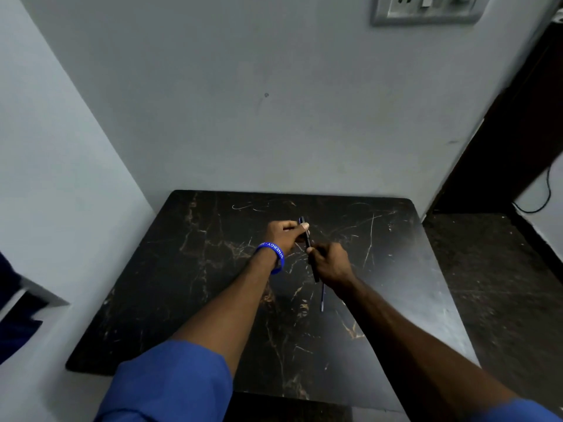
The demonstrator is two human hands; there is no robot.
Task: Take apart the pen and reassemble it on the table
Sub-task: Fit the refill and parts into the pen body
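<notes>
A slim dark pen (pixel 307 239) runs from far to near above the black marble-patterned table (pixel 213 300). My left hand (pixel 285 231), with a blue wristband, pinches its far end between thumb and fingers. My right hand (pixel 330 263) closes around its near part, and a dark piece sticks out below the fist. A thin blue refill (pixel 322 300) lies on the table just under my right wrist, partly hidden by it. The joint between the pen's parts is hidden by my fingers.
Grey walls close in the table at the back and left. A socket plate (pixel 426 9) is on the wall high at the right. Dark floor (pixel 502 284) and a dark door lie to the right, with a black cable by the wall.
</notes>
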